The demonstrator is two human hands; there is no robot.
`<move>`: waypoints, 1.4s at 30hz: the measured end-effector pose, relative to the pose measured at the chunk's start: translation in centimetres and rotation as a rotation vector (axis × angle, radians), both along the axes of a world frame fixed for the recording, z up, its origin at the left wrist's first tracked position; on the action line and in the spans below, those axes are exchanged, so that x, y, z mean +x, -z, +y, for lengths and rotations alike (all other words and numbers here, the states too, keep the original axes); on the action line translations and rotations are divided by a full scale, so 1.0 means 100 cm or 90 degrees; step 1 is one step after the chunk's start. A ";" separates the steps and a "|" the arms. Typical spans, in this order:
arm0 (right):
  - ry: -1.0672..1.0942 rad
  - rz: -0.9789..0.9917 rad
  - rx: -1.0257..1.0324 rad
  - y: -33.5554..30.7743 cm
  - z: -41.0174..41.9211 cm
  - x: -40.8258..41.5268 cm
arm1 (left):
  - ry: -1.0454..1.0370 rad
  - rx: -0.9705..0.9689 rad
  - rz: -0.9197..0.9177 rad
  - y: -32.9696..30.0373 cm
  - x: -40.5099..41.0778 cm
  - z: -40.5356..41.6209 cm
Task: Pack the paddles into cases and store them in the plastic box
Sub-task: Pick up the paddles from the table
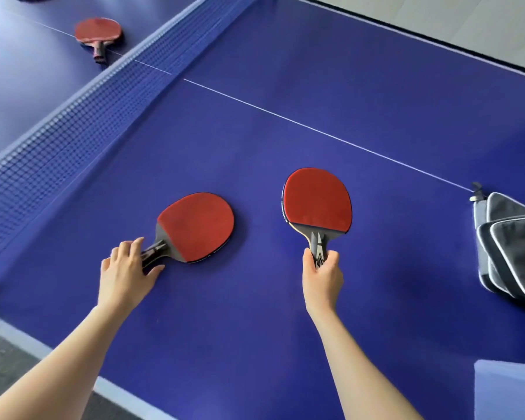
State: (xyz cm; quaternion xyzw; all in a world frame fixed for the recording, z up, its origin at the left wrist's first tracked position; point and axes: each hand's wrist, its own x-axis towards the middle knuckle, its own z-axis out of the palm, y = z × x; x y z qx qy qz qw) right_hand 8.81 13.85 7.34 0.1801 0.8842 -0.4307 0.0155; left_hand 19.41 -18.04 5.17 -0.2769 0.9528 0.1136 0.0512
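Observation:
Two red-faced paddles are on my side of the blue table (285, 313). My right hand (322, 277) grips the handle of the right paddle (317, 200), which is raised with its red face toward me. The left paddle (197, 227) lies flat on the table, and my left hand (126, 268) rests over the end of its dark handle, fingers curling onto it. A third red paddle (98, 30) lies beyond the net on the far half. Grey cases (512, 247) with white piping are stacked at the right edge.
The blue net (82, 116) runs diagonally across the upper left. A white centre line (315, 131) crosses the table. A pale translucent corner (509, 389) shows at the bottom right. The table's near edge (22, 338) and grey floor lie at the lower left.

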 end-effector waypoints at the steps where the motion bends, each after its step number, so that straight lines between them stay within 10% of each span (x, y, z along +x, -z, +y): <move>1: 0.005 -0.001 -0.004 0.000 -0.007 0.010 | 0.001 0.023 -0.016 0.002 0.003 -0.008; 13: 0.145 -0.008 -0.020 -0.001 -0.070 0.106 | 0.156 0.333 -0.163 -0.003 -0.024 -0.043; 31: 0.200 -0.011 -0.031 -0.005 -0.107 0.179 | -0.114 0.676 0.045 0.003 0.067 0.118; 42: 0.096 -0.041 0.083 0.010 -0.129 0.185 | -0.214 0.921 -0.016 0.004 0.076 0.115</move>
